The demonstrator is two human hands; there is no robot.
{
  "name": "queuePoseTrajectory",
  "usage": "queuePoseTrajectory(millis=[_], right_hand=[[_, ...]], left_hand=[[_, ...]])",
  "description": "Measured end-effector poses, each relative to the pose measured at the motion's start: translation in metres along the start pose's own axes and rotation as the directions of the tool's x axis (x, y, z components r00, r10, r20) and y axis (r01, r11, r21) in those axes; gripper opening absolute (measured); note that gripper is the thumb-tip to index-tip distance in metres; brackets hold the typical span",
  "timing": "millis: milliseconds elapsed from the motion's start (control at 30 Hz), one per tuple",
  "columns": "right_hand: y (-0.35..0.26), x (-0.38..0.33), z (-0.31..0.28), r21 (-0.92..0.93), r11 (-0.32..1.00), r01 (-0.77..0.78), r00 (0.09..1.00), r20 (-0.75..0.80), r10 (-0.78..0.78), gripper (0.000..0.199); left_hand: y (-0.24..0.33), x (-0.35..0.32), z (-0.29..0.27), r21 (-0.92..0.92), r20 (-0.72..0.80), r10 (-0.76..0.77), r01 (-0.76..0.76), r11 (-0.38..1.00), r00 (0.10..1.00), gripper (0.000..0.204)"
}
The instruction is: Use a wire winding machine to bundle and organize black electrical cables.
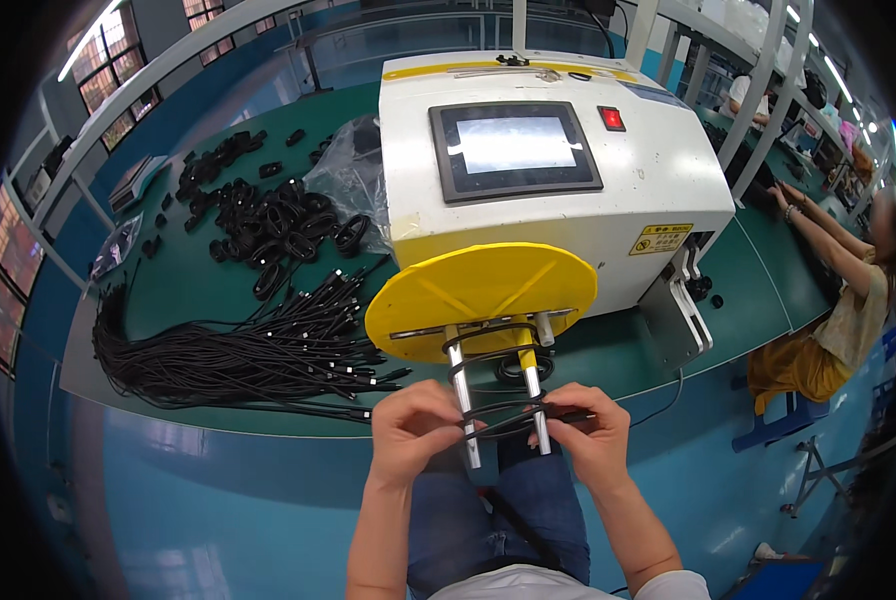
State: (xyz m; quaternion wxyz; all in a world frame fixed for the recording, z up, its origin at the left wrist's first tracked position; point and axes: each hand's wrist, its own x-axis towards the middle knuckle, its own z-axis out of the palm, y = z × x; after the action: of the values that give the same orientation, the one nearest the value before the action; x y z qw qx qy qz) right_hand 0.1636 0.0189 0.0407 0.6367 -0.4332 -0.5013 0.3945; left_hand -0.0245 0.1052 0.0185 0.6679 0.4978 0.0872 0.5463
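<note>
The black cable [503, 406] seems light, springy; left hand [410, 428] and right hand [593, 432] pinch it, grips clamped, at nine and three o'clock of the metal pegs [471, 450], sensible holds.

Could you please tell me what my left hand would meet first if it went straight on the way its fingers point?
Your left hand would most likely meet the left silver rod first; the depth is unclear, so it may already touch it.

Left hand [415, 430] and right hand [590, 435] are pinching on the near side of the yellow disc [478, 285], both bare forearms [380, 530] pointing toward it.
</note>
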Motion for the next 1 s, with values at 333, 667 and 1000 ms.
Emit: queuePoseTrajectory(millis=[333, 667, 1000], right_hand=[[-0.001, 0.001, 0.000, -0.017, 0.996, 0.082, 0.996, -0.039, -0.083, 0.025], [-0.005, 0.008, -0.005, 0.002, 0.995, 0.098, 0.995, 0.018, -0.098, 0.026], [-0.004, 0.007, -0.003, 0.000, 0.989, 0.147, 0.989, -0.011, -0.147, 0.024]], left_hand=[[0.069, 0.025, 0.025, 0.686, -0.019, -0.217, 0.171, 0.708, 0.976, 0.018], [0.086, 0.059, 0.016, 0.729, 0.166, -0.597, 0.310, 0.610, 0.785, 0.016], [0.101, 0.061, 0.033, 0.876, 0.376, -0.462, -0.146, 0.459, 0.804, 0.015]])
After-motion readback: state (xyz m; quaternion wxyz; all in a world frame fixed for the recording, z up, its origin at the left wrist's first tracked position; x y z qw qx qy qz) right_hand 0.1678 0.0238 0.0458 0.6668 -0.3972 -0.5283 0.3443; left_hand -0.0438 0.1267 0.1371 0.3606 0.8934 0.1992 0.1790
